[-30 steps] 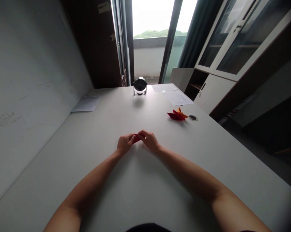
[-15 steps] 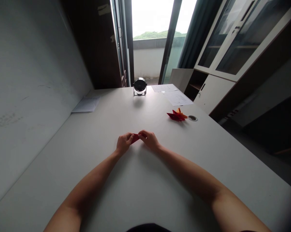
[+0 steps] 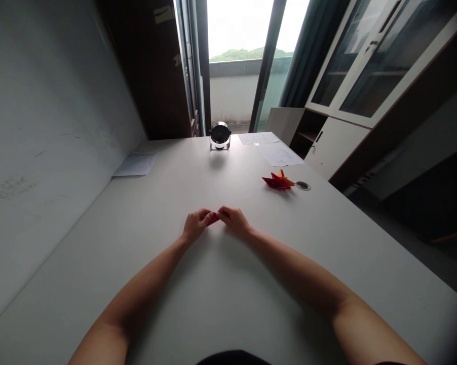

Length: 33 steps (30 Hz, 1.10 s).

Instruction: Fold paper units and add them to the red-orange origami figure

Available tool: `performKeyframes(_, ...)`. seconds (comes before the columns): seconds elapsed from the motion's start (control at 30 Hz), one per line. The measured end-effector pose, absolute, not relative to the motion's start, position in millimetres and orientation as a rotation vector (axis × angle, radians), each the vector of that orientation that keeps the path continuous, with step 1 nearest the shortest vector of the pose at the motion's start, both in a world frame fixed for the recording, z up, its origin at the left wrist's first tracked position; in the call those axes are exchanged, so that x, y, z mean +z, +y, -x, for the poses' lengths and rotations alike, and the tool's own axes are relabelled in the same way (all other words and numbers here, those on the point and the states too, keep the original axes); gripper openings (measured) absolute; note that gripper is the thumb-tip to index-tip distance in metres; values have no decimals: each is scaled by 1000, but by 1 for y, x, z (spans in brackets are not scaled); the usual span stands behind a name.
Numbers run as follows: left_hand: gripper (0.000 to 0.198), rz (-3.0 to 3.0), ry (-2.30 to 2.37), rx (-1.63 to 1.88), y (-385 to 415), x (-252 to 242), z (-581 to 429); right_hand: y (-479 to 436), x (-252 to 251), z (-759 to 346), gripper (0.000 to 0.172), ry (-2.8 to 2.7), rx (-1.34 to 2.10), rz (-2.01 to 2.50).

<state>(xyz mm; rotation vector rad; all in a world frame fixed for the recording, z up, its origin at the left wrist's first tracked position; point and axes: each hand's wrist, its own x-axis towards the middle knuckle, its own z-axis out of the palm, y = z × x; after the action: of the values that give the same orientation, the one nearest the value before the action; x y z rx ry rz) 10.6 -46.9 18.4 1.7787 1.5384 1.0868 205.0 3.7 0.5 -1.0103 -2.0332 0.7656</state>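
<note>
Between my two hands is a small red folded paper (image 3: 213, 218), held just above or against the white table (image 3: 137, 289). My left hand (image 3: 196, 223) pinches its left side, thumb toward the middle. On its right side my right hand (image 3: 232, 220) grips it with closed fingers, which hide part of the paper. Farther off to the right lie red and orange folded paper pieces (image 3: 279, 181), bunched together and away from both hands.
A round black device on a metal stand (image 3: 220, 136) sits near the table's far edge. Paper sheets (image 3: 279, 153) lie at the far right, more sheets (image 3: 135, 164) at the far left by the wall. A round cable hole (image 3: 303, 186) is beside the folded pieces.
The fingers of my right hand have moved slightly down and closer to my left hand, and a little less of the red paper shows between them.
</note>
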Motion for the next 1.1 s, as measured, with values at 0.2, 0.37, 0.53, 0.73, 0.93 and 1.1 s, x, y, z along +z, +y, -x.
performKeyframes(0.2,36,-1792,1522,1070,-45,16,-9,4,0,-204,24,-2053,764,1002)
performKeyframes(0.37,37,-1823,1487,1033,-47,18,-10,3,-1,-202,20,-2075,803,953)
performKeyframes(0.53,38,-1805,1449,1053,-47,19,-11,1,1,-201,17,-2083,826,929)
performKeyframes(0.73,42,-1622,1421,1219,-39,9,-9,4,3,-204,23,-2019,834,960)
performKeyframes(0.93,42,-1458,1351,1315,-33,1,-5,8,2,-207,28,-1942,907,1000)
performKeyframes(1.1,40,-1463,1375,1285,-33,2,-3,10,-1,-206,33,-1792,1056,983)
